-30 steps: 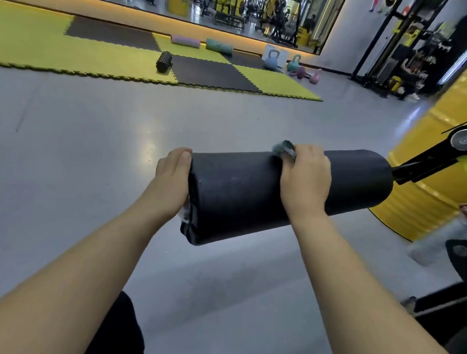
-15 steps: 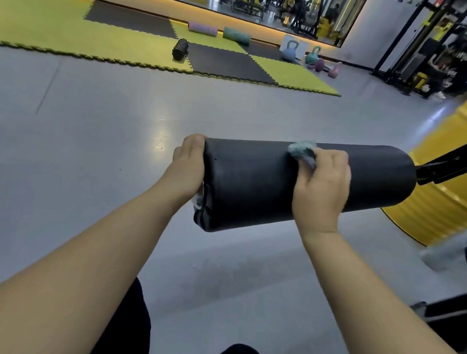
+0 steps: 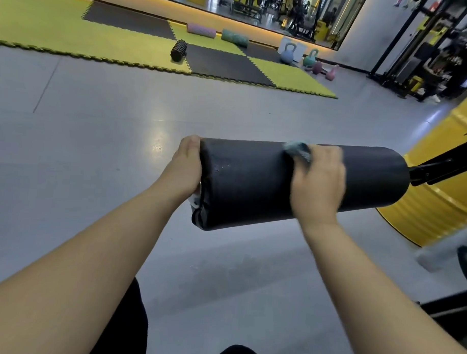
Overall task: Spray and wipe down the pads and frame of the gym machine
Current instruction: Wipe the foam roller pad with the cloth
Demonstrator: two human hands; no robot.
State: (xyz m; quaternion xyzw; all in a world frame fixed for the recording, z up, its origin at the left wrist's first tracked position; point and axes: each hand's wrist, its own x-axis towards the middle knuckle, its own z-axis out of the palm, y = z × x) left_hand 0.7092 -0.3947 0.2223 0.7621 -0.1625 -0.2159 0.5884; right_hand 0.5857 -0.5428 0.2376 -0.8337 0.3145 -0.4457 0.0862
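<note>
A black cylindrical roller pad (image 3: 253, 182) lies across the middle of the view, fixed at its right end to a black frame arm (image 3: 439, 168). My left hand (image 3: 183, 169) holds the pad's left end cap, fingers curled over the end. My right hand (image 3: 317, 179) presses a teal cloth (image 3: 298, 150) onto the top of the pad; only a corner of the cloth shows past my fingers. My right hand is motion-blurred. No spray bottle is visible.
A yellow drum-like housing (image 3: 444, 184) stands at the right behind the frame arm. Grey floor (image 3: 96, 145) spreads ahead. Farther off lie yellow and black mats (image 3: 73, 36), foam rollers (image 3: 178, 50) and kettlebells (image 3: 287, 54). A black rack (image 3: 406, 50) stands far right.
My right hand with the cloth has slid back and forth slightly along the top of the pad. My left hand stays on the pad's end. The camera view has shifted a little.
</note>
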